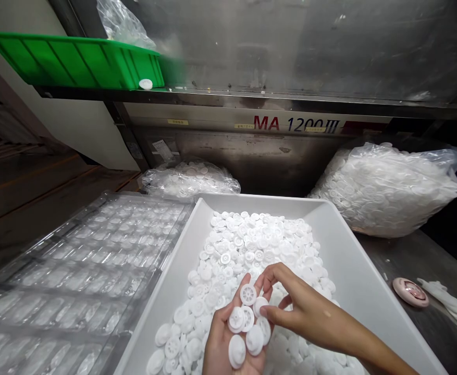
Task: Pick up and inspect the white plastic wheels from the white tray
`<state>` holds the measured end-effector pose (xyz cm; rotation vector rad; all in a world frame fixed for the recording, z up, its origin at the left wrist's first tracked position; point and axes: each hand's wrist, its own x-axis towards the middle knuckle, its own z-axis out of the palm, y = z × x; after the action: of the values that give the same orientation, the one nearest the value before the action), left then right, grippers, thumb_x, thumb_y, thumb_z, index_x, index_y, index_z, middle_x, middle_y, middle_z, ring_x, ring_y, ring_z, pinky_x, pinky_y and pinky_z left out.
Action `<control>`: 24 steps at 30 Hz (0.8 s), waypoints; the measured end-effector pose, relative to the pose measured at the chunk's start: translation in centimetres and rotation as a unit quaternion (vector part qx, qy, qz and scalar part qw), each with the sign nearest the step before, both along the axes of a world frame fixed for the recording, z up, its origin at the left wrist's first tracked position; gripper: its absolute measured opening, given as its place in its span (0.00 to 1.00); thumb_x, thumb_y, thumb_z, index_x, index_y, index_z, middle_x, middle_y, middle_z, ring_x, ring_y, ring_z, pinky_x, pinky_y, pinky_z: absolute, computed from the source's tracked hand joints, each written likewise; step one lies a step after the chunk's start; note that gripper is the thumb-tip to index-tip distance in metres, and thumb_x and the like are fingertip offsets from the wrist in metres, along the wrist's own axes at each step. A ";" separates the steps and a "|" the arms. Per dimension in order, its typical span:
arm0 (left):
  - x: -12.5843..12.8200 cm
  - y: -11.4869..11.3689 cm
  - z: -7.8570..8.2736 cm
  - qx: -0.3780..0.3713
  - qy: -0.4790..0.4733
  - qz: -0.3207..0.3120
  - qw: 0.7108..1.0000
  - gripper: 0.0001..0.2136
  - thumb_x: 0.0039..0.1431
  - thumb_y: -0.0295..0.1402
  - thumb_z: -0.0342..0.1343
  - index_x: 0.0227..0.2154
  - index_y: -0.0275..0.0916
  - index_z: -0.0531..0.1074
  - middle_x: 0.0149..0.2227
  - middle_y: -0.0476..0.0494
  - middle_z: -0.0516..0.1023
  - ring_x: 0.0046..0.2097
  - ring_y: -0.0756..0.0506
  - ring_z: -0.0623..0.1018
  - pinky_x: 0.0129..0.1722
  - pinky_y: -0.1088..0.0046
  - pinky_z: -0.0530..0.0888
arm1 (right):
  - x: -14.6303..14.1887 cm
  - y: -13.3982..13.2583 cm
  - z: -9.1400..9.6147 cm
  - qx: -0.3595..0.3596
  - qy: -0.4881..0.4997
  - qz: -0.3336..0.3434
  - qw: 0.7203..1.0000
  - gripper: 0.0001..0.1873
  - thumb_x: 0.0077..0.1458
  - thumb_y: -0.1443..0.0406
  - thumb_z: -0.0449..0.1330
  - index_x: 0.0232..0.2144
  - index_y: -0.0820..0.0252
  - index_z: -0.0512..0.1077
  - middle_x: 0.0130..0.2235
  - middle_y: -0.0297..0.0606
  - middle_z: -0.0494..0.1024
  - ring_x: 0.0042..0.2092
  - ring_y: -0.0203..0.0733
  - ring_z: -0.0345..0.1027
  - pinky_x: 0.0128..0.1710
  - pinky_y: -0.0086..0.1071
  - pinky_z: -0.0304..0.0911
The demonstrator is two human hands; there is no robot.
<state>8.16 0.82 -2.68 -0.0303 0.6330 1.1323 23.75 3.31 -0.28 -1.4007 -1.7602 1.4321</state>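
My left hand [228,333] is cupped palm up over the big white tray [349,260], fingers curled around several round white plastic discs [236,350]. Some of the discs show a spoked, wheel-like face, others a domed side. From the right, my right hand [291,297] reaches in with thumb and fingertips closed on one white disc [260,306] at the edge of that handful. Beneath both hands, a thick layer of the same discs [247,234] covers the tray's floor.
Clear plastic blister trays [95,265] lie at the left. Behind stand two clear bags of white discs, a smaller bag [191,179] and a large one [392,187]. A green bin [75,62] sits on the ledge above. A pink oval object [410,291] and a white glove [451,307] lie right.
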 end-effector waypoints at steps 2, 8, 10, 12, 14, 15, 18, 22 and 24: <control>0.0 0.0 0.3 -0.002 0.011 0.005 1.000 0.15 0.58 0.32 0.48 0.44 0.38 0.75 0.51 0.34 0.73 0.56 0.35 0.68 0.57 0.52 0.60 | -0.1 0.1 -0.1 0.005 -0.008 0.004 1.000 0.08 0.53 0.66 0.58 0.37 0.50 0.66 0.43 0.29 0.68 0.43 0.39 0.65 0.41 0.34 0.63; 0.2 -0.2 1.0 -0.023 0.040 0.011 0.999 0.14 0.58 0.32 0.48 0.43 0.37 0.75 0.49 0.33 0.74 0.55 0.33 0.69 0.56 0.47 0.61 | -0.3 0.5 -0.1 0.013 -0.011 0.017 1.000 0.06 0.53 0.66 0.59 0.35 0.51 0.69 0.44 0.30 0.67 0.43 0.37 0.65 0.40 0.31 0.64; 0.2 -0.2 1.2 -0.029 0.045 0.018 0.998 0.14 0.58 0.32 0.49 0.43 0.37 0.75 0.49 0.33 0.75 0.54 0.34 0.70 0.56 0.47 0.62 | -0.2 0.7 0.2 0.022 -0.012 0.018 1.000 0.05 0.53 0.65 0.60 0.35 0.50 0.70 0.44 0.30 0.67 0.43 0.37 0.65 0.41 0.31 0.64; 0.3 -0.2 1.4 -0.031 0.052 0.023 0.998 0.14 0.58 0.31 0.49 0.43 0.36 0.75 0.48 0.33 0.75 0.53 0.33 0.71 0.55 0.46 0.63 | 0.0 0.9 0.5 0.038 -0.016 0.016 0.999 0.06 0.52 0.65 0.61 0.35 0.50 0.70 0.44 0.29 0.67 0.44 0.37 0.65 0.42 0.31 0.63; 0.4 -0.1 1.6 -0.030 0.048 0.031 0.998 0.15 0.58 0.31 0.48 0.43 0.35 0.75 0.49 0.31 0.75 0.52 0.32 0.71 0.54 0.47 0.64 | 0.3 1.0 0.9 0.061 -0.025 0.010 0.998 0.07 0.52 0.66 0.61 0.34 0.49 0.71 0.43 0.29 0.67 0.44 0.36 0.64 0.43 0.31 0.61; 0.4 -0.1 1.6 -0.031 0.040 0.036 0.998 0.15 0.58 0.31 0.47 0.43 0.34 0.75 0.49 0.30 0.74 0.52 0.32 0.71 0.54 0.47 0.65 | 0.4 1.1 1.0 0.074 -0.032 0.005 0.997 0.07 0.52 0.67 0.61 0.34 0.49 0.71 0.42 0.29 0.68 0.43 0.36 0.64 0.43 0.31 0.61; 0.5 -0.1 1.7 -0.037 0.016 0.043 0.998 0.17 0.57 0.30 0.45 0.43 0.32 0.75 0.49 0.30 0.74 0.52 0.33 0.71 0.54 0.52 0.66 | 0.7 1.0 1.3 0.117 -0.058 -0.008 0.991 0.06 0.53 0.69 0.59 0.32 0.50 0.71 0.36 0.29 0.68 0.38 0.35 0.63 0.38 0.31 0.60; 0.5 -0.2 1.7 -0.045 0.025 0.043 0.998 0.17 0.58 0.31 0.45 0.45 0.31 0.73 0.49 0.29 0.74 0.52 0.33 0.71 0.54 0.50 0.65 | 0.5 0.8 1.3 0.159 -0.069 0.015 0.985 0.08 0.54 0.73 0.57 0.31 0.53 0.71 0.33 0.29 0.69 0.33 0.34 0.62 0.33 0.29 0.60; 0.5 -0.2 1.7 -0.044 0.037 0.047 0.997 0.17 0.58 0.30 0.46 0.46 0.30 0.72 0.49 0.29 0.74 0.52 0.33 0.71 0.55 0.48 0.64 | 0.4 0.8 1.2 0.170 -0.068 0.033 0.983 0.10 0.53 0.75 0.56 0.31 0.55 0.70 0.33 0.28 0.69 0.33 0.33 0.63 0.33 0.28 0.60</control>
<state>8.66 0.60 -1.03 -0.0949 0.7530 1.1989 24.10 4.09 0.95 -1.2904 -2.0388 1.0221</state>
